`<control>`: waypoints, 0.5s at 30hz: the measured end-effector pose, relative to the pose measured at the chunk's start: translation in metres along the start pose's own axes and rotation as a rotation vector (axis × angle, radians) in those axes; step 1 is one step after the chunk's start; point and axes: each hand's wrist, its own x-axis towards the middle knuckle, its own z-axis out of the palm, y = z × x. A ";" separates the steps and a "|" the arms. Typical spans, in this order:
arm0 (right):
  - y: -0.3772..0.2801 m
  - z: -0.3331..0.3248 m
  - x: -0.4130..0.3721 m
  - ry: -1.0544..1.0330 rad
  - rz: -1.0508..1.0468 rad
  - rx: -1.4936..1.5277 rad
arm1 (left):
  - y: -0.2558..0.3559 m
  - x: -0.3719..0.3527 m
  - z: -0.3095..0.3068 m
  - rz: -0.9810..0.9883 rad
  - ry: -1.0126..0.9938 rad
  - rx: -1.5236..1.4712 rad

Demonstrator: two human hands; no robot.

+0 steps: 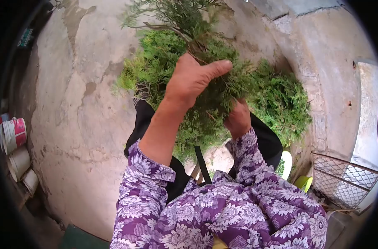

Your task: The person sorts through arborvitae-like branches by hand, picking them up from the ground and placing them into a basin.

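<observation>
My left hand [188, 79] is closed round the stems of a leafy evergreen branch [185, 20], its thumb lying out to the right. The branch's feathery green sprays reach up past the hand to the top of the view. Lower and to the right, my right hand [238, 118] has its fingers curled into the evergreen sprigs [212, 97] hanging between the two hands. Foliage covers part of its fingertips. Brighter green cuttings [156, 54] lie behind and below my left hand, near my knees.
A heap of cut greenery [278, 99] lies on the floor to the right. White buckets [19, 164] stand at the far left. A metal mesh frame [344, 178] leans at the right, near a yellow-green container [304, 182]. The concrete floor [81, 128] is cracked and stained.
</observation>
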 end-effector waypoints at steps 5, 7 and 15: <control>0.000 0.018 -0.001 0.044 0.615 1.545 | -0.003 0.002 -0.003 0.056 0.116 -0.114; 0.018 0.029 0.000 -0.017 0.663 1.899 | 0.000 0.006 -0.005 0.153 0.303 -0.025; 0.083 0.157 -0.161 -0.114 1.810 1.105 | 0.013 0.008 -0.036 0.295 0.499 0.293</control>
